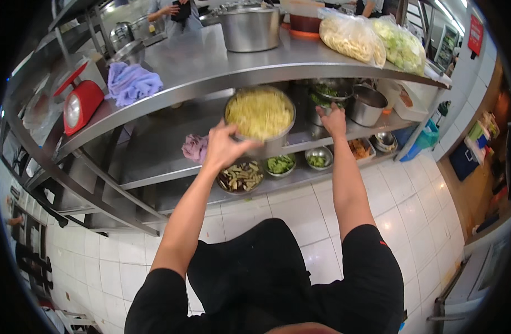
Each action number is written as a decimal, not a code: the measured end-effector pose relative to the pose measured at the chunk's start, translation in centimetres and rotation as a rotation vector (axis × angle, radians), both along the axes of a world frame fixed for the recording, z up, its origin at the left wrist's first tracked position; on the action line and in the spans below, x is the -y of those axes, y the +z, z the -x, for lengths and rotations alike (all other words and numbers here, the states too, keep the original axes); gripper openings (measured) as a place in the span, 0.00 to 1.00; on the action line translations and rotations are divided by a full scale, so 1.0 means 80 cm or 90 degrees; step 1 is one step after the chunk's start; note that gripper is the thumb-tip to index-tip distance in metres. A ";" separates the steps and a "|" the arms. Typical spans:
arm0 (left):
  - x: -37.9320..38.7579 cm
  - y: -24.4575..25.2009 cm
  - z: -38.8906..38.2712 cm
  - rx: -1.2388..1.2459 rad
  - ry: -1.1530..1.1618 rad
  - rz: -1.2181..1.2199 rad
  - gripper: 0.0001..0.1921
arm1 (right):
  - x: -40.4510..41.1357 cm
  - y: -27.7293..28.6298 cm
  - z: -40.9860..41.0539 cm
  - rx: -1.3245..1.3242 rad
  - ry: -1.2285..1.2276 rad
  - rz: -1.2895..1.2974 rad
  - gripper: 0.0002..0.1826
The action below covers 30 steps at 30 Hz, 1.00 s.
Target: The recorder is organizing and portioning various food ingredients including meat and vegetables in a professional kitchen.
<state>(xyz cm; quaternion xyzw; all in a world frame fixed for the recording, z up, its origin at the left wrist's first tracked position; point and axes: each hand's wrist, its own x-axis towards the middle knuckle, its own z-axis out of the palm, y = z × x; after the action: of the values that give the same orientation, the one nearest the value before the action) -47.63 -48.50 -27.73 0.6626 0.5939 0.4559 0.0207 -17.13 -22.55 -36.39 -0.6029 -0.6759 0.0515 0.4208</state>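
A metal pot (276, 146) heaped with pale yellow shredded food (259, 112) stands at the front of the middle shelf. My left hand (227, 146) is against its near left side, thumb spread and blurred; whether it grips the pot is unclear. To the right, my right hand (334, 120) reaches to the front of a metal pot (316, 115) with chopped greens, just under a metal bowl (343, 97) that also holds greens. Its fingertips are at the rim, but their hold is partly hidden. Another metal pot (367, 108) sits close to the right of that hand.
Below are bowls of cut eggplant (240, 177) and green vegetables (280, 164). A pink cloth (195, 148) lies left of the yellow-filled pot. The steel top (184, 54) carries a large pot (250, 31), bagged food (351, 37), a purple cloth (132, 83) and a red scale (82, 104). People stand beyond.
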 end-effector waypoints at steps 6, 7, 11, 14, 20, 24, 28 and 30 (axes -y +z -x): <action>0.183 0.043 0.037 0.148 0.032 0.095 0.20 | 0.013 -0.011 -0.006 0.006 0.010 -0.023 0.45; 0.195 0.036 0.057 0.185 -0.071 -0.015 0.19 | -0.001 -0.017 -0.006 0.018 0.003 -0.050 0.44; 0.262 0.142 0.059 0.258 -0.057 -0.095 0.19 | 0.027 0.008 0.001 -0.013 -0.015 0.011 0.41; 0.264 0.223 0.080 0.139 0.024 -0.200 0.14 | 0.029 0.014 -0.007 -0.041 0.059 0.037 0.34; 0.165 0.356 0.085 0.158 0.015 -0.238 0.22 | 0.137 0.015 -0.032 -0.010 -0.019 -0.035 0.23; 0.065 0.341 0.126 -0.016 0.258 -0.097 0.41 | 0.225 0.011 -0.074 0.031 0.059 -0.094 0.18; 0.007 0.272 0.153 -0.051 0.247 -0.164 0.38 | 0.329 0.044 -0.114 0.017 0.103 0.012 0.18; -0.007 0.257 0.169 -0.106 0.294 -0.185 0.41 | 0.371 0.075 -0.125 0.064 0.140 0.042 0.14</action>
<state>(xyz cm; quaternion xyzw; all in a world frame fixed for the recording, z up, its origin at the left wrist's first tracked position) -61.13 -47.96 -7.19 0.5409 0.6571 0.4730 -0.2279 -7.14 -52.21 -30.37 -0.5406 -0.7560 0.0891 0.3581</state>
